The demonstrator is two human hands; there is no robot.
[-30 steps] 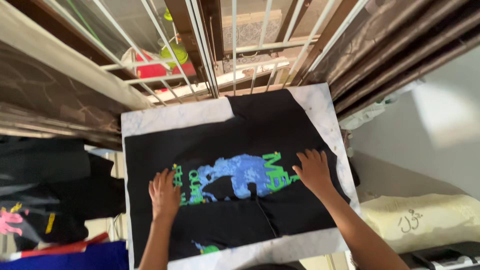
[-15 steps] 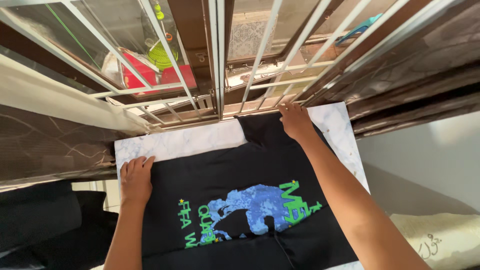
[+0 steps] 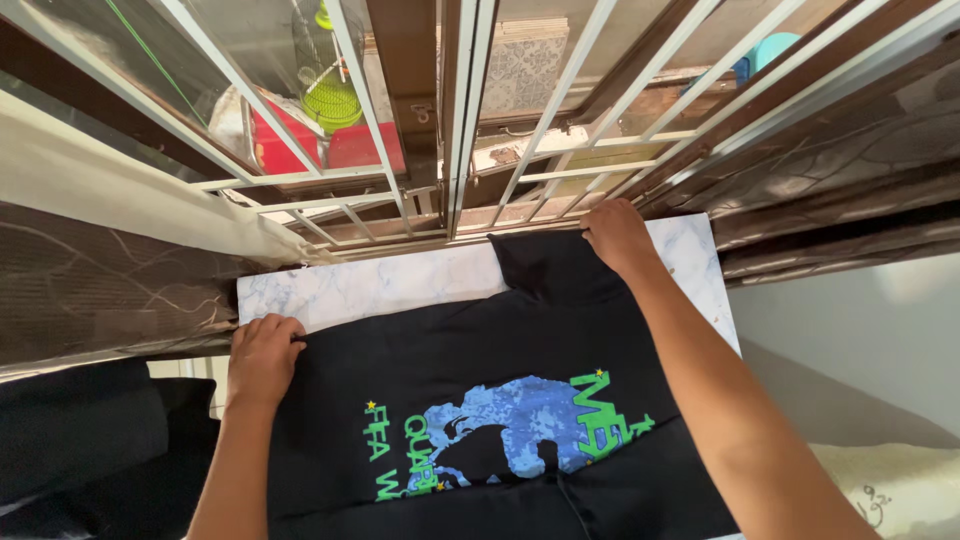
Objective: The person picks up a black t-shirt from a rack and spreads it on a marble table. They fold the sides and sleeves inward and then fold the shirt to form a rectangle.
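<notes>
Black T-shirt [image 3: 480, 400] lay print-up on my marble bench [image 3: 380, 285]; left hand [image 3: 262, 360] curled fingers on its nine-o'clock edge, right hand [image 3: 618, 235] pinched the one-o'clock sleeve. Pulling both evenly seemed wisest.

Your left hand [image 3: 262, 358] now curls around the black T-shirt's [image 3: 500, 400] left edge instead of lying flat, while your right hand [image 3: 617, 235] grips its far sleeve after leaving the print.
</notes>
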